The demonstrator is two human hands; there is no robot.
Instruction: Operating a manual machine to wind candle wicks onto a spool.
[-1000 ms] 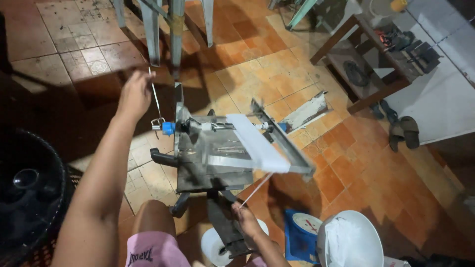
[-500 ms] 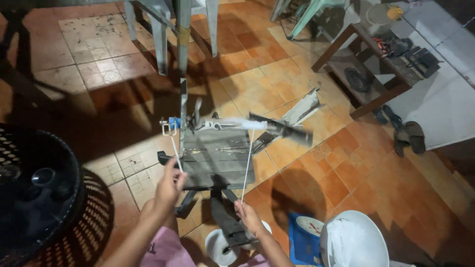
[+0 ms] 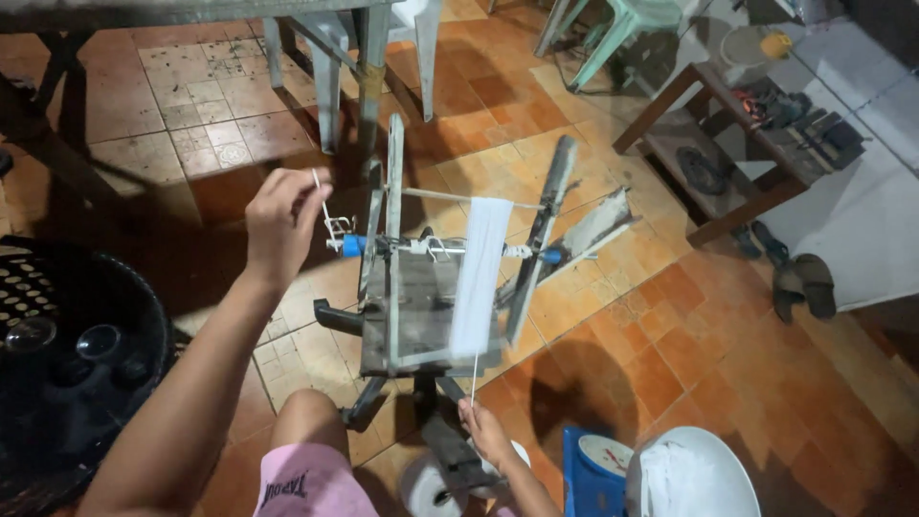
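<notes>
A small hand-cranked winding frame [image 3: 421, 287] of grey wood and metal stands on the tiled floor in front of me. A wide band of white thread [image 3: 479, 273] is wrapped around its slats. My left hand [image 3: 282, 225] is raised at the frame's left side, fingers closed on the thin wire crank handle [image 3: 330, 222]. My right hand [image 3: 483, 431] is low, below the frame, pinching a white strand [image 3: 473, 378] that runs up to the band. A white roll [image 3: 431, 488] lies on the floor beneath that hand.
A black perforated basket [image 3: 67, 354] sits at the left. A white bowl with white fibre [image 3: 689, 474] and a blue scale [image 3: 598, 464] stand at the lower right. A wooden shelf [image 3: 737, 144] with tools, sandals [image 3: 799, 278], table legs [image 3: 369, 77] and a green chair [image 3: 613, 38] lie beyond.
My left hand circled with the crank, down toward my lap and back up to the frame's left side. The frame turned; the white band now hangs vertical. My right hand stayed on the strand.
</notes>
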